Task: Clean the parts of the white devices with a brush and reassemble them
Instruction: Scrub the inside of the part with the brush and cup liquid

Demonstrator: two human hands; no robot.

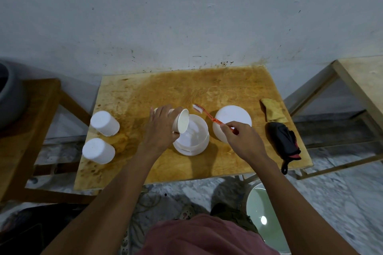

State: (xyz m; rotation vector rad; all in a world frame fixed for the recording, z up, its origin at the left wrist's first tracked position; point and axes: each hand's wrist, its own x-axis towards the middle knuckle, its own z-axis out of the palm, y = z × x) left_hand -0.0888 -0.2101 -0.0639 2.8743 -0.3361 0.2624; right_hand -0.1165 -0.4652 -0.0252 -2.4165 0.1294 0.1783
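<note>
My left hand [160, 128] grips a white paper cup [182, 121], tipped on its side with its mouth over the open white round base [191, 136] at the table's middle. My right hand [241, 136] pinches the handle of an orange toothbrush [209, 117], whose white bristles point up and left beyond the base's far rim. A white dome-shaped cover [232, 118] stands just right of the base, partly behind my right hand. Two whole white cylindrical devices [104, 123] [98, 150] stand at the table's left side.
A yellow cloth [272, 113] and a folded black umbrella [285, 143] lie at the wooden table's [207, 167] right edge. A pale green basin [263, 213] sits on the floor at the lower right. Wooden frames flank the table; a grey pot [10, 97] sits at the far left.
</note>
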